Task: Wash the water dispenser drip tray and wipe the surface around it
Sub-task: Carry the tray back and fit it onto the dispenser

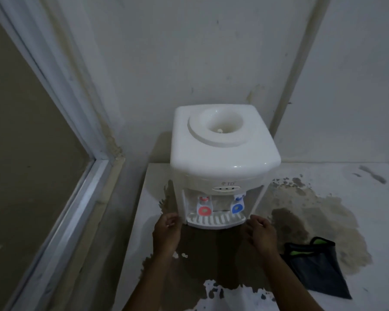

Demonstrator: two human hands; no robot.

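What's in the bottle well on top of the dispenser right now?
No bottle sits on the dispenser. The open well shows only a small pale spike at its centre; whether any water stands at the bottom is too dim to tell.

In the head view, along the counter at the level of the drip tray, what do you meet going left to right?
Left hand → drip tray → right hand → dark cloth lying on the stained counter.

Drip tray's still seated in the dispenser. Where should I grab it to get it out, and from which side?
Probably grip the drip tray by its two outer ends, left hand on the left end, right hand on the right. Its curved front lip juts past the dispenser base, and both ends are exposed. Come from the front and draw it toward you, level.
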